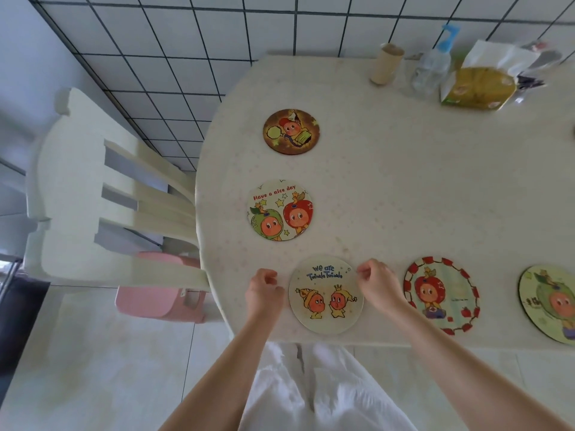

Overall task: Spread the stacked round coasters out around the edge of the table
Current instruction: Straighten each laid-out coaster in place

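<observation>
Several round cartoon coasters lie flat along the edge of the pale table [404, 188]. A brown one [291, 131] lies far left, a "Have a nice day" one [280, 210] below it. A white "we are Twinkle" coaster [325, 294] sits at the near corner. A red-bordered coaster [441, 295] and a green one [549, 303] follow to the right. My left hand [264, 290] is curled just left of the white coaster. My right hand [378, 281] has its fingertips pinched at that coaster's upper right rim. Whether either hand grips it is unclear.
At the table's far side stand a cardboard tube [385, 64], a clear spray bottle [434, 62] and a yellow tissue pack [480, 85]. A cream chair [102, 188] and a pink stool [161, 293] sit to the left of the table.
</observation>
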A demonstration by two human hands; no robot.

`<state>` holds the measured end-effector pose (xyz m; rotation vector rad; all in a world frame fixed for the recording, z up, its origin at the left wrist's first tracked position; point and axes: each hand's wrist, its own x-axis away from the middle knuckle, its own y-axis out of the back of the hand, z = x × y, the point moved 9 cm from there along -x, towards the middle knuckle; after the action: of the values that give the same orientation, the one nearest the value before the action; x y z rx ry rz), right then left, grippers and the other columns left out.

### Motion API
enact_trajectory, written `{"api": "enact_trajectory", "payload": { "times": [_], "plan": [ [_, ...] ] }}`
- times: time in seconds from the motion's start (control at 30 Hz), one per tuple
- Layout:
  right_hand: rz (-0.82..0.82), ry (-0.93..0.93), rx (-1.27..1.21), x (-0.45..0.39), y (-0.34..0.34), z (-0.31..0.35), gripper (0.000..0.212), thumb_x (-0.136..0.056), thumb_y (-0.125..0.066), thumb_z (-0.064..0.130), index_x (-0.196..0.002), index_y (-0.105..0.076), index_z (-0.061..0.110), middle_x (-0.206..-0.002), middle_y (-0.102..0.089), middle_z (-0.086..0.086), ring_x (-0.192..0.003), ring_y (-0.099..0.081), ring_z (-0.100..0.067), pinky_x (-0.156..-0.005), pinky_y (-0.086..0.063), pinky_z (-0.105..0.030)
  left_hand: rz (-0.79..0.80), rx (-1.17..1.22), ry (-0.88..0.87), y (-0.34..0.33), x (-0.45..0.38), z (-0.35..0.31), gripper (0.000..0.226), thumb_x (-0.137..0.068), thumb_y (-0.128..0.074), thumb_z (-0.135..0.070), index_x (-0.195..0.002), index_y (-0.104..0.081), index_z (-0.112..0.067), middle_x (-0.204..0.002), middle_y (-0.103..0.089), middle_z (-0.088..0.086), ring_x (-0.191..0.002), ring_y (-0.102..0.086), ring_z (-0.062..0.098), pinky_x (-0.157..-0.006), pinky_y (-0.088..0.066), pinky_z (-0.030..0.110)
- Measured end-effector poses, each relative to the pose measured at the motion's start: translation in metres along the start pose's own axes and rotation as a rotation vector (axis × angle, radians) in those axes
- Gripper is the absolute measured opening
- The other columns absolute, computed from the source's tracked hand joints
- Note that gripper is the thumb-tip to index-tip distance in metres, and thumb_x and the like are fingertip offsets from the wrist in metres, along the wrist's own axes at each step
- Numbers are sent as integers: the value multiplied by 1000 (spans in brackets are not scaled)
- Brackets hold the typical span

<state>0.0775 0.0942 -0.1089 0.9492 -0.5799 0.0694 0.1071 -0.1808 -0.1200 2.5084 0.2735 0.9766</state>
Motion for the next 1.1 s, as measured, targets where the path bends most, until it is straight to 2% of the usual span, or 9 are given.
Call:
{"api": "enact_trajectory", "payload": {
  "times": [0.1, 0.27, 0.43, 0.57, 0.7, 0.87, 0.93, 1.03, 1.1],
  "plan": [
    [6, 57, -46, -13, 6, 24, 24, -92, -52, 9, -114, -61, 10, -113, -66, -4, -98, -58, -15, -85, -47, -27, -44, 9, -28, 12, -16, -13, 34, -80, -53, 3, -109, -59, -14, -105, -60, 2, -91, -60, 23, -71, -54, 34],
    [29, 92, -121, -45, 6, 75, 25, -93, -50, 12, -115, -62, 12, -115, -65, -2, -85, -55, -7, -70, -39, -11, -150, 47, -16, 30, -49, -37, 42, -78, -49, 4, -116, -55, -14, -115, -57, 4, -96, -56, 21, -66, -47, 29],
    [47, 73, -152, -85, 6, 115, 30, -93, -47, 10, -119, -62, 11, -121, -64, -5, -98, -52, -13, -82, -39, -23, -215, 57, 9, 41, -80, -62, 37, -82, -53, -5, -118, -56, -16, -114, -63, 4, -97, -55, 19, -75, -49, 32],
    [68, 59, -180, -114, 6, 136, 30, -91, -52, 9, -120, -60, 10, -123, -63, -7, -103, -55, -16, -83, -41, -24, -281, 61, 13, 48, -99, -76, 28, -83, -50, -3, -104, -61, -17, -96, -65, 0, -90, -58, 19, -61, -43, 26],
    [122, 13, -180, -133, 2, 146, 36, -90, -56, 10, -126, -56, 9, -127, -60, -9, -114, -56, -22, -82, -41, -25, -337, 52, 34, 50, -109, -82, 29, -82, -52, 0, -106, -64, -10, -103, -68, 6, -88, -57, 19, -67, -43, 28],
    [130, -5, -178, -140, -7, 145, 34, -89, -58, 13, -123, -60, 8, -124, -64, -9, -114, -58, -24, -82, -41, -24, -352, 101, 106, 52, -120, -83, 39, -83, -52, 0, -117, -63, -13, -113, -67, 4, -96, -59, 19, -77, -52, 32],
    [135, -25, -194, -142, -9, 142, 32, -88, -59, 12, -120, -62, 9, -121, -66, -8, -114, -59, -24, -84, -45, -25, -352, 127, 129, 53, -124, -82, 42, -81, -51, 1, -118, -65, -14, -113, -68, 4, -92, -60, 19, -72, -51, 30],
    [161, -65, -231, -145, -11, 138, 28, -86, -60, 10, -114, -64, 11, -111, -67, -7, -102, -65, -25, -88, -56, -35, -352, 139, 146, 60, -133, -80, 41, -80, -52, 2, -114, -69, -15, -110, -70, 3, -93, -61, 19, -76, -48, 28],
    [178, -69, -238, -145, -12, 137, 28, -85, -58, 8, -112, -64, 11, -104, -67, -4, -96, -68, -26, -88, -57, -40, -347, 128, 160, 64, -141, -78, 37, -82, -54, 1, -111, -71, -15, -108, -72, 4, -97, -64, 21, -82, -51, 30]
  ]
}}
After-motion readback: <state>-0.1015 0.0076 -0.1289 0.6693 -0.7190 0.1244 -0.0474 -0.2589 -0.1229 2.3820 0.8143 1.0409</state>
